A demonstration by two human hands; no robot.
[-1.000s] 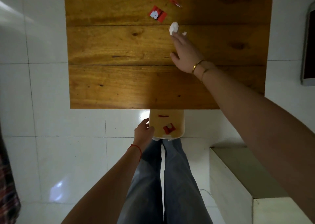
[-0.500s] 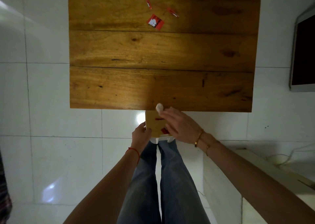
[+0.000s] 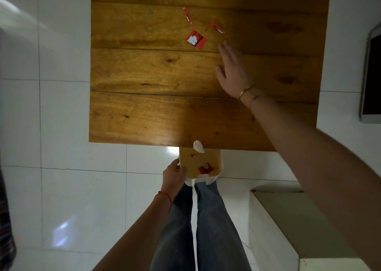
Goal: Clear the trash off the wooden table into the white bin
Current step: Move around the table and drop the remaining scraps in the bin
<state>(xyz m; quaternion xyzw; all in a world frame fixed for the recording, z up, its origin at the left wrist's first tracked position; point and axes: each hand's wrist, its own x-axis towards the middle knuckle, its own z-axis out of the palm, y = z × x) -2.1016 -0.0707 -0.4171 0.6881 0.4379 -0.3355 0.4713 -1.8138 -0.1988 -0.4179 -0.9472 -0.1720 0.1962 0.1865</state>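
- Since half a second ago, the right hand (image 3: 233,70) has left the bin and reached back out over the wooden table (image 3: 144,109); the white paper wad (image 3: 198,146) it carried is no longer in its fingers and shows at the bin's 12 o'clock edge, by the table's near edge.
- Right hand is empty, fingers spread flat and pointing toward 12 o'clock, blurred, over the middle plank.
- 3 pieces of trash lie on the table beyond its fingertips: a square red-and-white wrapper (image 3: 196,39) at 11 o'clock, a thin red strip (image 3: 187,15) farther out, and a second red strip (image 3: 217,27) at 12 o'clock.
- Left hand (image 3: 174,173) grips the 9 o'clock rim of the white bin (image 3: 220,173), held below the table edge.
- Inside the bin lies a red wrapper (image 3: 205,168).
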